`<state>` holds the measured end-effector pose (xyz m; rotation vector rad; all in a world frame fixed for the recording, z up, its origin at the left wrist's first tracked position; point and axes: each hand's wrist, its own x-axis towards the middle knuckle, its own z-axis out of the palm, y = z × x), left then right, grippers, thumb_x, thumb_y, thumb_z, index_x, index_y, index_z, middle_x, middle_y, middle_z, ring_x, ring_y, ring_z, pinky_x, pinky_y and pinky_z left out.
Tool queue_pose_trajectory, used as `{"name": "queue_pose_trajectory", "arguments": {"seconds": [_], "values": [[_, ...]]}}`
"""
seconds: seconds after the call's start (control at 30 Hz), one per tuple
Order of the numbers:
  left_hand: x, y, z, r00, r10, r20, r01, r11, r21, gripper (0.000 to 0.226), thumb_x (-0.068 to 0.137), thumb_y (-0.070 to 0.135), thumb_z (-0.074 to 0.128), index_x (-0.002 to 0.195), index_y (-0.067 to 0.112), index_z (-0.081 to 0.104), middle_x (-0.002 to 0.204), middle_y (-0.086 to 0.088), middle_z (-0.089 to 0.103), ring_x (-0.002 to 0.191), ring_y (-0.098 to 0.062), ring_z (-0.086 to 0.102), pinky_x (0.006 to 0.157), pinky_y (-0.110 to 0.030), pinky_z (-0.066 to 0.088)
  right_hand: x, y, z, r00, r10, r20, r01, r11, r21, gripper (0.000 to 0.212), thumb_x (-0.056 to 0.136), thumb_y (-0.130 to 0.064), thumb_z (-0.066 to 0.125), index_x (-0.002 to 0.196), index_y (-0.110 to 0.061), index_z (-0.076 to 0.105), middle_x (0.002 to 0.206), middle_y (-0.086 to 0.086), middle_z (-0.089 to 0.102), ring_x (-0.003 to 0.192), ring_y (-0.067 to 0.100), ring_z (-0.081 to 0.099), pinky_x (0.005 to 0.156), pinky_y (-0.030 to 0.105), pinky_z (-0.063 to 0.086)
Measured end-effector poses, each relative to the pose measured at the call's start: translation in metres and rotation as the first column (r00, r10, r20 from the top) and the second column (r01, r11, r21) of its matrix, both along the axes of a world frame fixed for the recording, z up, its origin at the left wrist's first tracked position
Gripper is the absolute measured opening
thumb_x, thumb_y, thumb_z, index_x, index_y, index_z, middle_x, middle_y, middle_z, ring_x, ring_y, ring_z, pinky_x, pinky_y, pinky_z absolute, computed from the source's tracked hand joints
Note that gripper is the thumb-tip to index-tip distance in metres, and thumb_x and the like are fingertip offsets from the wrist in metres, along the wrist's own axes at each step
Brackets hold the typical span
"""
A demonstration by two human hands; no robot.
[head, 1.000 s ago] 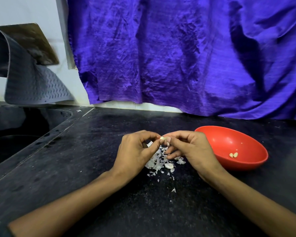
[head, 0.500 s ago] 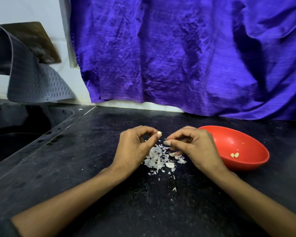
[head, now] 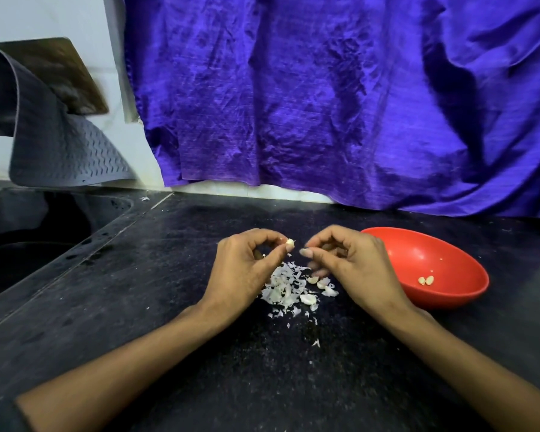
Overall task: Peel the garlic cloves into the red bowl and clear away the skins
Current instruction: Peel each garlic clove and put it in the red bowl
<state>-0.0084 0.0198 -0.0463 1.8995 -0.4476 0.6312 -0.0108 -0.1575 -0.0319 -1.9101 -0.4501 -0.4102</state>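
Observation:
My left hand point(head: 247, 269) pinches a small pale garlic clove point(head: 290, 243) between thumb and forefinger, a little above the black counter point(head: 200, 353). My right hand point(head: 353, 266) is just to the right of it, apart from the clove, fingers curled with thumb and forefinger close together; I see nothing between them. Below both hands lies a pile of white skins point(head: 286, 286) with a few cloves point(head: 308, 298) among them. The red bowl point(head: 449, 244) stands right of my right hand with two peeled cloves point(head: 426, 280) inside.
A dark sink point(head: 44, 238) is sunk into the counter at the left. A grey ribbed mat point(head: 66, 151) and a brown board point(head: 60, 70) lean on the wall behind it. Purple cloth point(head: 325, 104) hangs along the back wall. Skin flecks point(head: 316, 342) lie nearer me.
My hands worked together on the clove, then drew apart. The clove stays in my left hand, and my right hand has moved slightly right, off it.

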Motion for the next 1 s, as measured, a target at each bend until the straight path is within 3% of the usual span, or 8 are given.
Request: {"name": "queue_pose_trajectory", "arguments": {"seconds": [0.1,0.17,0.23,0.37,0.53,0.7,1.0], "values": [[-0.001,-0.001,0.001,0.999,-0.033,-0.005,0.033,0.999,-0.017,0.007,0.085,0.023,0.073,0.088,0.016,0.075,0.057,0.024,0.062,0.040,0.000,0.052,0.043,-0.016,0.044,0.003,0.002,0.000,0.991,0.083,-0.103,-0.071,0.990,0.122,0.029,0.086,0.004,0.064,0.103,-0.019,0.067,0.099,0.008,0.071,0.076,0.012,0.070,0.061,0.022,0.057],[-0.002,-0.001,0.002,0.997,-0.070,-0.014,0.070,0.997,-0.038,0.010,0.085,0.021,0.073,0.090,0.013,0.075,0.058,0.023,0.063,0.038,-0.003,0.052,0.042,-0.015,0.043,0.001,0.004,0.001,0.966,0.181,-0.182,-0.133,0.960,0.246,0.026,0.088,0.003,0.061,0.110,-0.009,0.065,0.095,0.012,0.070,0.074,0.013,0.069,0.060,0.024,0.058],[-0.002,-0.002,0.002,0.994,-0.104,-0.022,0.102,0.993,-0.064,0.010,0.084,0.020,0.073,0.090,0.012,0.075,0.057,0.020,0.063,0.038,-0.004,0.051,0.041,-0.018,0.043,0.000,0.004,0.000,0.948,0.237,-0.212,-0.163,0.935,0.315,0.022,0.087,0.001,0.062,0.108,-0.001,0.066,0.088,0.016,0.070,0.071,0.012,0.068,0.059,0.023,0.057],[-0.003,0.000,0.003,0.988,-0.151,-0.033,0.148,0.985,-0.088,0.005,0.082,0.019,0.074,0.086,0.015,0.074,0.054,0.015,0.063,0.038,-0.004,0.050,0.038,-0.022,0.044,-0.004,0.005,0.002,0.929,0.286,-0.236,-0.177,0.900,0.398,0.023,0.074,-0.010,0.069,0.096,-0.002,0.069,0.089,0.026,0.070,0.070,0.016,0.068,0.060,0.025,0.058],[-0.003,-0.001,0.002,0.984,-0.173,-0.040,0.168,0.979,-0.111,0.008,0.078,0.014,0.077,0.082,0.017,0.072,0.056,0.015,0.064,0.039,-0.003,0.051,0.040,-0.017,0.042,-0.004,0.005,0.003,0.913,0.314,-0.260,-0.173,0.876,0.449,0.025,0.070,-0.011,0.069,0.092,0.000,0.068,0.081,0.018,0.072,0.070,0.017,0.069,0.059,0.025,0.058],[-0.002,-0.001,0.002,0.984,-0.174,-0.032,0.167,0.974,-0.154,0.006,0.077,0.016,0.078,0.080,0.019,0.074,0.067,0.009,0.068,0.042,-0.008,0.054,0.039,-0.022,0.045,-0.006,0.005,0.005,0.914,0.300,-0.271,-0.148,0.873,0.465,0.026,0.068,-0.012,0.070,0.091,0.001,0.068,0.077,0.013,0.072,0.067,0.016,0.069,0.059,0.025,0.058],[-0.003,-0.003,0.002,0.964,-0.248,-0.091,0.231,0.959,-0.163,0.005,0.087,0.014,0.068,0.083,0.013,0.067,0.049,0.007,0.059,0.038,-0.007,0.050,0.037,-0.023,0.043,-0.008,0.008,0.001,0.890,0.330,-0.315,-0.134,0.849,0.511,0.027,0.069,-0.012,0.071,0.092,0.002,0.068,0.088,0.020,0.072,0.069,0.018,0.069,0.062,0.025,0.059]]}}
